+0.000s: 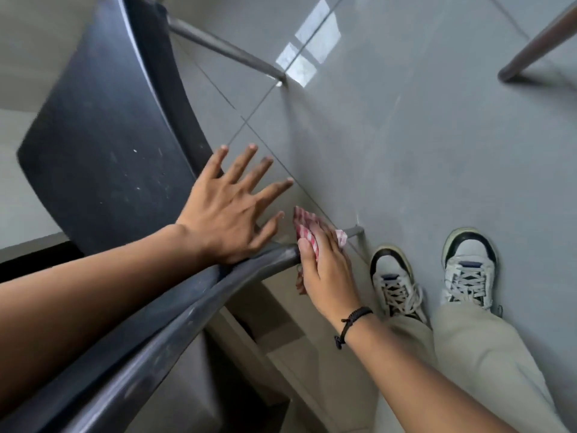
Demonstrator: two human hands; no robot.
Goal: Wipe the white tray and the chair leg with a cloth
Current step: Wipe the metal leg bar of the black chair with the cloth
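I look down on a dark grey plastic chair [103, 142]. My left hand [231, 207] rests with its palm on the chair's top edge, fingers spread over the floor. My right hand [324, 270] holds a red-and-white checked cloth [307, 229] wrapped around the near grey metal chair leg [354, 231], just below the seat's corner. Most of that leg is hidden under the cloth and hand; only its foot shows on the floor. The white tray is not in view.
Another grey chair leg [228, 48] slants to the floor at the top. A brown furniture leg [537, 42] stands at the upper right. My two white-and-black sneakers [396, 279] stand on grey floor tiles [406, 135] right beside the wiped leg.
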